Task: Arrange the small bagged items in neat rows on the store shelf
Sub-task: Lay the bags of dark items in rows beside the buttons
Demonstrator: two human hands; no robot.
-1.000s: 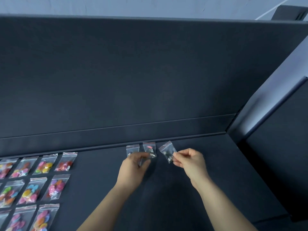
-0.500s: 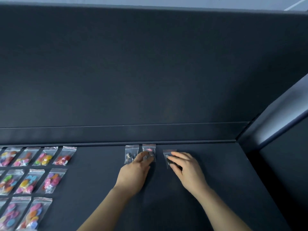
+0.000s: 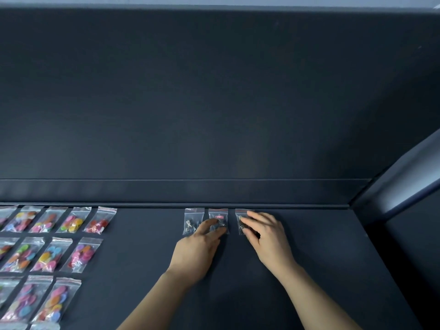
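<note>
— Three small bags in one row at the back of the shelf (image 3: 309,258), is that the count?
— Confirmed. Left bag (image 3: 191,221), middle bag (image 3: 218,215) and right bag (image 3: 240,214). Each is clear with a red strip along its top. All lie flat, tops just short of the back lip (image 3: 285,206), with narrow gaps between them and no overlap.
— Contents?
— Small dark pieces, plus a pink bit in the middle bag. They are too small to identify further.
— State of the left hand?
— Left hand (image 3: 197,252) is palm down, fingers fairly straight and close together, fingertips pressing on the lower part of the middle bag. Nothing is pinched. One finger lies by the left bag's right edge; whether it touches, I cannot tell.
— And the right?
— Right hand (image 3: 267,236) is palm down, fingers extended and slightly spread, laid flat over the right bag. It hides most of that bag's right side and lower end. The thumb sits at the bag's lower edge. It is a flat press, with no pinch or curl round the bag.
— Other stock on the shelf?
— Larger bags (image 3: 71,220) of coloured round pieces lie in rows at the left, well apart from the three, and the rows run off the left edge of view. Dark back panel (image 3: 214,103) behind; side wall (image 3: 404,175) closes the right end
</note>
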